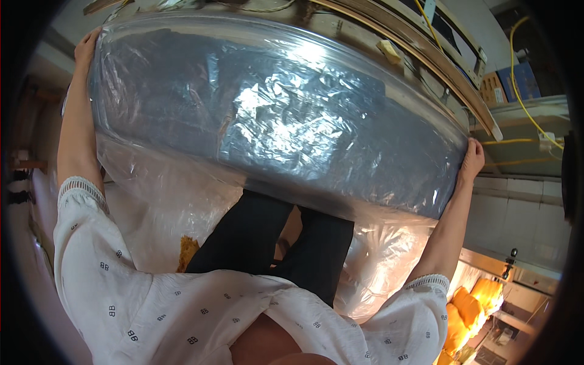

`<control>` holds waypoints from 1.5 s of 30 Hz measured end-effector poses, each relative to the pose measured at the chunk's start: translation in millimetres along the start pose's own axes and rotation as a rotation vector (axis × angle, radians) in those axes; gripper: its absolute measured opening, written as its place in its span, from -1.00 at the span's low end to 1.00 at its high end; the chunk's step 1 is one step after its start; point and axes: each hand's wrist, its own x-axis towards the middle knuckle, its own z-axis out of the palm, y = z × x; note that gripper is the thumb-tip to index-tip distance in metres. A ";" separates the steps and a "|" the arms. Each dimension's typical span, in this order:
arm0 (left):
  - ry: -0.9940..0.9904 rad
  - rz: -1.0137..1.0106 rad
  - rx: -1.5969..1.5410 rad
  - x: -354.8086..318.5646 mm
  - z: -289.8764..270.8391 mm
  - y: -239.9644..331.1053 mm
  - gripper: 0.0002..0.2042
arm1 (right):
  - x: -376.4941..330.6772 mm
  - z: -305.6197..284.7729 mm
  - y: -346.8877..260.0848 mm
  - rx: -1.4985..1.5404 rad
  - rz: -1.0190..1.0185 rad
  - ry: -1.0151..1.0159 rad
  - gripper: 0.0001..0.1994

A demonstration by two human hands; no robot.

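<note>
Nearest, the person's trousers (249, 228) stand against the near edge of the work, with loose clear film (164, 201) hanging to either side of the legs. Beyond that edge the film covers a dark layer (401, 140), creased and glaring at the middle. Whether the dark layer is a separate sheet or the surface itself cannot be determined.

The left hand (87, 47) is at the far left corner of the film, the right hand (471, 161) at the far right corner. Both arms are spread wide. Each grip appears closed on the film's edge, fingers curled over it; the left fingertips are partly hidden.

Step in hand, as judged: holding the film out across its width. The far edge appears fairly taut, the middle wrinkled. The next move would call for both grips to act together, with even tension; uneven pull could skew the film or add creases.

Past the far edge are a wooden rail (426, 61) and, to the right, a blue box (520, 82).
</note>
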 end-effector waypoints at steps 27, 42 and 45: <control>-0.125 0.381 -0.780 -50.7 1.7 32.7 -0.70 | 2.6 -6.8 3.8 -0.203 -0.010 0.004 -0.73; 0.041 0.034 -0.193 48.6 38.7 -55.2 -0.51 | 19.8 -13.5 24.5 -0.282 -0.089 0.098 -0.74; -0.089 -0.187 -0.280 75.8 -9.8 -90.1 -0.55 | 4.4 20.2 1.7 -0.199 -0.044 0.147 -0.68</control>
